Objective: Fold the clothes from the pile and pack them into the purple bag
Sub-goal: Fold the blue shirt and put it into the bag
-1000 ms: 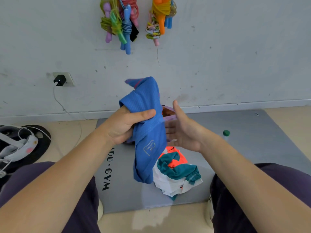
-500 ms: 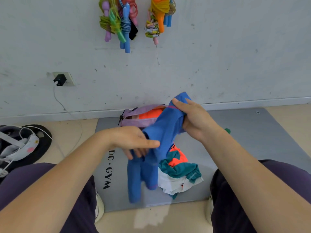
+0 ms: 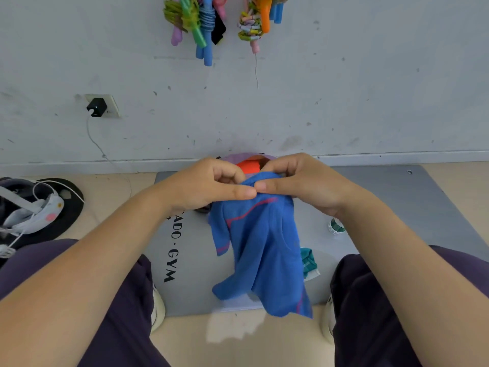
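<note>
A blue shirt point(image 3: 264, 250) with thin pink seams hangs unfolded in front of me, above the grey mat point(image 3: 190, 260). My left hand point(image 3: 209, 185) and my right hand point(image 3: 299, 184) both pinch its top edge, thumbs almost touching. Behind my hands, by the wall, the purple bag point(image 3: 243, 157) shows only its rim, with an orange garment point(image 3: 248, 165) inside. The clothes pile is mostly hidden behind the shirt; a teal and white piece point(image 3: 308, 262) peeks out at its right.
A green-capped bottle point(image 3: 336, 226) lies on the mat at the right. Jump ropes point(image 3: 201, 25) hang on the wall above. A black weight plate with a white headset and cable point(image 3: 34, 207) sits on the floor at the left. My knees flank the mat.
The shirt was bunched in my left hand, then passed to my right. Now both hands have come together on its top edge and it hangs opened out over the pile.
</note>
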Motion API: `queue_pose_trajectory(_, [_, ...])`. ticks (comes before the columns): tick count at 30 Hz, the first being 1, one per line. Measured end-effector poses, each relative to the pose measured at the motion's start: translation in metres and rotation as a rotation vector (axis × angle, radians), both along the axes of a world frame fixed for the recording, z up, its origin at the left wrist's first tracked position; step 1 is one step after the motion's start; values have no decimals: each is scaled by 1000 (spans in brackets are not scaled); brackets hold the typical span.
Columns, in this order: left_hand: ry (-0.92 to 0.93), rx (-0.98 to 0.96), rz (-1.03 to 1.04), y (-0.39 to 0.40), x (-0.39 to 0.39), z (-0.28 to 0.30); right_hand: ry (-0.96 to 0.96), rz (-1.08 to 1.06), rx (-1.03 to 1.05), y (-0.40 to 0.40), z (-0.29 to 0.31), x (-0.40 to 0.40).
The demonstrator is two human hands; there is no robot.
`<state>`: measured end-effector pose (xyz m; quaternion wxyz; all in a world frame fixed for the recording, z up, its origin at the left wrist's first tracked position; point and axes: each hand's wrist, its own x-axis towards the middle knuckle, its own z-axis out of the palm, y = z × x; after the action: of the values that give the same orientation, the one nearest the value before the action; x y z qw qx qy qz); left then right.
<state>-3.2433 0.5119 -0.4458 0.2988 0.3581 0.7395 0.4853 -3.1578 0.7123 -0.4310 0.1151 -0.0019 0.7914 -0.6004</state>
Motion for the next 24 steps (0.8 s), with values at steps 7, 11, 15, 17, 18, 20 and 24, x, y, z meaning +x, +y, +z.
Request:
queue_pose_trajectory(7, [-111,269,173,-4,-5,4,10,-60,-17,3,-5,-2])
queue_pose_trajectory(11, [-152,163,86,0,1,3,56,-62,-61,0,-7,-3])
queue_pose_trajectory(15, [12,-163,-123,10,16,-4,104,-40,-56,-7,-11,-4])
queue_pose_trajectory(17, [74,-206,-95,13,17,-6,108,-46,-61,-11,-11,-5])
queue_pose_trajectory(18, [91,-208,-57,13,16,-5,102,-53,-74,-11,-11,-6])
queue_pose_trajectory(20, [50,-94,40,9,10,-1,75,-51,-81,-7,-11,-8])
queue_pose_trajectory(24, [-184,289,375,3,-7,8,-51,117,7,6,-16,-6])
